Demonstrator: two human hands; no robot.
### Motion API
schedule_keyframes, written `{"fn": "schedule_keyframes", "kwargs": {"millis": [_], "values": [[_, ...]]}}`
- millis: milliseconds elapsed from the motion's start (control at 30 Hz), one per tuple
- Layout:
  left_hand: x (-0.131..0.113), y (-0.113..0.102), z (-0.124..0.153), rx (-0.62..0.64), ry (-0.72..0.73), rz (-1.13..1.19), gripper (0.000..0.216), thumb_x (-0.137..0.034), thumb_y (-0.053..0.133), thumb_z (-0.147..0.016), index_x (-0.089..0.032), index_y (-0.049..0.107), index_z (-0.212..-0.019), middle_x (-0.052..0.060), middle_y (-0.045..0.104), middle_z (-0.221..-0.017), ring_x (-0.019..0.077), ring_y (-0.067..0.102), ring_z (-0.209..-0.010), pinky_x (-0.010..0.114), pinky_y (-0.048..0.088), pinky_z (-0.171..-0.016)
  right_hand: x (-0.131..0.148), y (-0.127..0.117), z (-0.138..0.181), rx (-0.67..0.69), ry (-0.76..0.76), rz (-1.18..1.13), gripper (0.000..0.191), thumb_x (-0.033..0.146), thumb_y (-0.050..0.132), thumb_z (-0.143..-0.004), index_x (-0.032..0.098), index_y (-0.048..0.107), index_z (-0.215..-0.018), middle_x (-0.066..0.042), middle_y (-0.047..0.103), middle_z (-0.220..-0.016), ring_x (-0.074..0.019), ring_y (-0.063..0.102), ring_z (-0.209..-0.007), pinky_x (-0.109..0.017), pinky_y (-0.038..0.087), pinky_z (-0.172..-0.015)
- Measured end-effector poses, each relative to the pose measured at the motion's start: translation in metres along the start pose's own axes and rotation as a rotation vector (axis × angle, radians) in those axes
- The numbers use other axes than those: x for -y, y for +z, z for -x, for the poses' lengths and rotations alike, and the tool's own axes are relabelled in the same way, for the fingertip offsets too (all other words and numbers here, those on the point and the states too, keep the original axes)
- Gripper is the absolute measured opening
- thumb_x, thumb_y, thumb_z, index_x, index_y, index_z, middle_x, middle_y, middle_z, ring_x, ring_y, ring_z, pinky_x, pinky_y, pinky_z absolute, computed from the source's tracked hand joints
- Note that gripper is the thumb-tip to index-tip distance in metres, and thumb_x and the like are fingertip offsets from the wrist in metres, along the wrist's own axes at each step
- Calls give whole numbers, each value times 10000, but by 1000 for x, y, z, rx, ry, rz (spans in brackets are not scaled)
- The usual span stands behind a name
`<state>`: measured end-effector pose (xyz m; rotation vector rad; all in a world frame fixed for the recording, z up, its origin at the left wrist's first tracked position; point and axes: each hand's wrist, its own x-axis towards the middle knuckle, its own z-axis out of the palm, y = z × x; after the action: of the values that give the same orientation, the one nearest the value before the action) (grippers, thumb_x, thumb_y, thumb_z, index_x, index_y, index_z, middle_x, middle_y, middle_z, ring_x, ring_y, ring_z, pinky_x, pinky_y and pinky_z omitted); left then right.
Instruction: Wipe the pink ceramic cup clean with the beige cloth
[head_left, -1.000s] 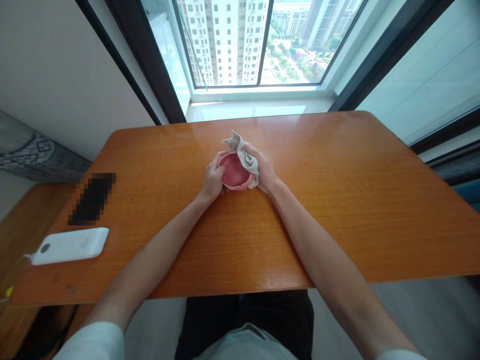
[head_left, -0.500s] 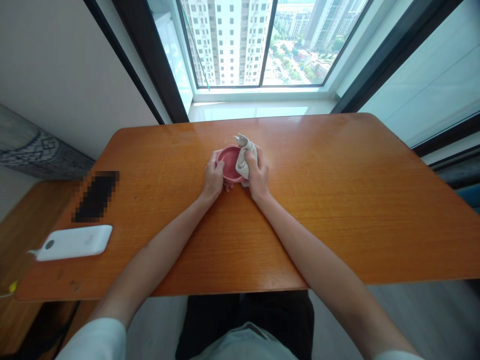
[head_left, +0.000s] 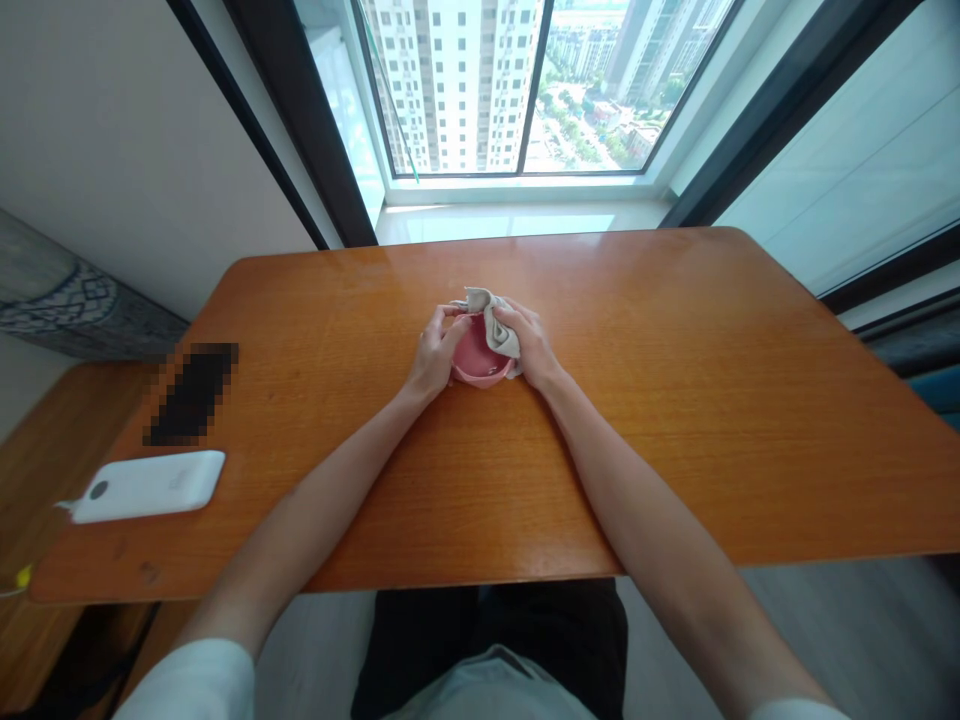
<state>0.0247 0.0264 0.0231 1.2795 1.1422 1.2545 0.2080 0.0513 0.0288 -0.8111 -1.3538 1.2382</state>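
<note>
A small pink bowl point(head_left: 478, 362) is held between both hands near the middle of the orange wooden table point(head_left: 675, 420). My left hand point(head_left: 433, 355) grips the bowl's left rim, fingers curled over it. My right hand point(head_left: 529, 343) is closed on a beige cloth point(head_left: 495, 322), which drapes over the bowl's right and far rim. The cloth and fingers hide most of the bowl's inside.
A white power bank point(head_left: 146, 485) lies near the table's front left corner, with a blurred dark object point(head_left: 190, 393) just behind it. A large window point(head_left: 510, 85) is beyond the table's far edge. A lower wooden surface point(head_left: 30, 470) adjoins the table on the left.
The bowl has tipped so its outer side faces me. My right hand has shifted right with the cloth from inside the bowl to its far rim. My left fingers now curl over the rim.
</note>
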Motion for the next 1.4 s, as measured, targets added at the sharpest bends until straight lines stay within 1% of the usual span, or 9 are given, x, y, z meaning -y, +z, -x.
{"fn": "schedule_keyframes", "kwargs": {"millis": [267,400,567,667,767,967,1233,1333,1400], "values": [[8,4,-6,-237,9,137,601,-799,768,-961,-246,607,-1131,-33,663,-735,99,519,-422,227,292,-358,-3,52,18,-340,-49,76,394,602,584,-1066,294,779,-1217,-49,840,-1214,-277,738,-1153,-444,583,-1116],[7,4,-6,-237,23,161,631,-835,736,-963,-254,585,-1157,-42,657,-750,105,534,-419,234,334,-362,-7,62,23,-439,-81,160,461,626,543,-1092,310,720,-1376,-78,785,-1435,-293,687,-1365,-488,520,-1241],[-1,1,-3,-142,15,104,588,-806,710,-998,-261,587,-1181,-26,697,-841,142,618,-510,271,464,-450,0,28,11,-258,-79,137,415,622,621,-1062,281,798,-1218,-43,840,-1160,-275,733,-1105,-427,578,-1067],[-2,1,-4,-107,83,56,594,-813,691,-1011,-231,626,-1112,34,766,-976,191,735,-781,311,596,-695,6,6,4,-49,-50,89,422,640,694,-1016,260,837,-1128,-25,841,-1074,-261,726,-1017,-419,582,-1020],[4,1,-6,-54,130,49,598,-806,709,-1001,-225,662,-1138,69,806,-1167,225,759,-1016,331,599,-899,8,-1,2,22,-15,85,437,660,714,-1000,261,850,-1115,-20,840,-1050,-263,727,-1001,-427,581,-1018],[18,-1,-11,-111,131,91,578,-788,710,-1021,-224,650,-1133,38,776,-1055,189,713,-923,314,555,-892,3,15,5,-83,-34,59,400,632,668,-1032,276,833,-1112,-28,849,-1121,-267,741,-1076,-426,570,-1082],[20,-1,-16,-325,68,214,653,-860,734,-948,-263,524,-1109,11,713,-991,177,696,-833,312,571,-803,-2,73,30,-477,-109,217,417,571,544,-1114,324,726,-1396,-83,760,-1468,-289,661,-1416,-514,462,-1306],[19,-3,-15,-275,103,174,585,-810,714,-988,-248,598,-1098,26,737,-1023,183,703,-890,317,578,-875,-2,67,29,-462,-126,250,433,580,529,-1126,312,721,-1406,-95,767,-1441,-291,675,-1400,-503,481,-1278],[17,-3,-14,-236,135,139,535,-768,675,-1030,-238,651,-1095,35,754,-1048,193,712,-944,328,577,-938,0,49,22,-359,-122,234,441,608,545,-1121,300,747,-1365,-85,798,-1381,-288,708,-1329,-481,516,-1235]]}}
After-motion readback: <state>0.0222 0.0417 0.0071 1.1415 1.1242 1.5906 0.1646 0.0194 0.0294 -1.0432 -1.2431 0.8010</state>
